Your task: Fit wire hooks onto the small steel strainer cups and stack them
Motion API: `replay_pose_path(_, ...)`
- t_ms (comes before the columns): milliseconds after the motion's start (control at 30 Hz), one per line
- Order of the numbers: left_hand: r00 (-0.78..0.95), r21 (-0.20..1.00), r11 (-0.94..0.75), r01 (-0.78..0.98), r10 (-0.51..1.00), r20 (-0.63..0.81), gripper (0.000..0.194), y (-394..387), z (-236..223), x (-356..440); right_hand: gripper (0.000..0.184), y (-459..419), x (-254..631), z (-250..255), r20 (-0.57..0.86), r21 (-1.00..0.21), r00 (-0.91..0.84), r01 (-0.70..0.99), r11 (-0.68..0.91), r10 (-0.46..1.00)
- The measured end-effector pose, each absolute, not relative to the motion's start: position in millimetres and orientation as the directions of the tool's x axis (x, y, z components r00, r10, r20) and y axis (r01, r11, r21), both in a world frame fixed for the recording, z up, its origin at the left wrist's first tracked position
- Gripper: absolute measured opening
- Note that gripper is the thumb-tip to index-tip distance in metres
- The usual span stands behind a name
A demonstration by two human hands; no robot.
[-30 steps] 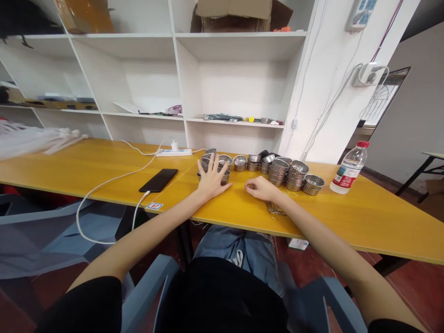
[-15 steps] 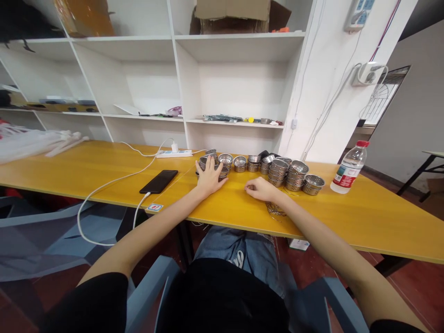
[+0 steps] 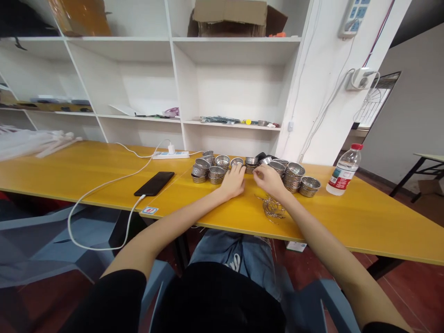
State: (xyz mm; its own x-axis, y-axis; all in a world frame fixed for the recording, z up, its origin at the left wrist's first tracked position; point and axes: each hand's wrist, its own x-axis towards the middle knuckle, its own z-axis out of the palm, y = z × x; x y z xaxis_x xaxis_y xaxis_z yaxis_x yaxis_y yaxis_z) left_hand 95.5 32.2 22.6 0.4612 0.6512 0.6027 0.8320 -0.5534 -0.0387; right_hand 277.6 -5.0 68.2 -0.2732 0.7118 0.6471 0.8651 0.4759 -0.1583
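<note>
Several small perforated metal cups stand in a row at the back of the yellow table: a left cluster, single cups in the middle, and stacks on the right. My left hand lies flat on the table with its fingers stretched out, the tips touching a middle cup. My right hand is beside it, fingers curled in a pinch close to another cup; what they hold is hidden. A tangle of thin wire pieces lies under my right wrist.
A black phone on a white cable lies left of the cups, with a power strip behind it. A water bottle stands at the right. White shelves back the table. Blue chair arms are in front.
My left hand has left the left cluster of cups and slid right to the middle cups. My right hand has moved forward toward the row, uncovering the wire tangle.
</note>
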Motion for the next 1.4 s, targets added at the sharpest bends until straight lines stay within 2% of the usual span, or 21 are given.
replay_pose_path(133,0.357,0.125,-0.503,0.855,0.747,0.561,0.049,50,20,130,0.022,-10,283,79,0.716,-0.152,-0.226,0.872,0.465,0.66)
replay_pose_path(300,0.236,0.272,-0.413,0.869,0.829,0.506,0.05,72,17,131,0.02,-15,276,82,0.611,-0.16,-0.243,0.894,0.419,0.753)
replay_pose_path(533,0.223,0.348,-0.414,0.841,0.852,0.474,0.027,96,17,117,0.009,-9,292,83,0.218,-0.226,-0.204,0.941,0.253,0.954)
replay_pose_path(633,0.222,0.376,-0.435,0.818,0.843,0.491,0.021,100,17,112,0.006,-11,304,89,-0.092,-0.336,-0.167,0.933,0.127,0.982)
replay_pose_path(700,0.222,0.395,-0.452,0.8,0.834,0.505,0.017,102,17,110,0.005,-12,309,91,-0.209,-0.372,-0.145,0.926,0.059,0.967)
replay_pose_path(833,0.208,0.43,-0.472,0.769,0.822,0.53,0.012,103,17,108,0.02,-12,314,93,-0.247,-0.397,-0.178,0.915,0.068,0.952)
replay_pose_path(967,0.18,0.489,-0.501,0.714,0.806,0.563,0.016,101,18,109,0.033,-10,312,88,-0.283,-0.411,-0.265,0.902,0.133,0.922)
replay_pose_path(1067,0.171,0.488,-0.547,0.68,0.766,0.62,0.018,97,22,108,0.027,-9,308,85,-0.259,-0.414,-0.311,0.891,0.186,0.915)
replay_pose_path(1200,0.219,0.362,-0.613,0.702,0.67,0.709,0.022,82,35,105,0.012,-10,303,83,-0.231,-0.42,-0.317,0.885,0.2,0.92)
replay_pose_path(1300,0.281,0.275,-0.649,0.71,0.618,0.734,0.03,58,40,100,0.003,-10,299,82,-0.222,-0.371,-0.295,0.907,0.199,0.929)
replay_pose_path(1400,0.289,0.29,-0.654,0.698,0.629,0.722,0.03,31,34,92,0.002,-10,295,81,-0.185,-0.29,-0.298,0.927,0.238,0.936)
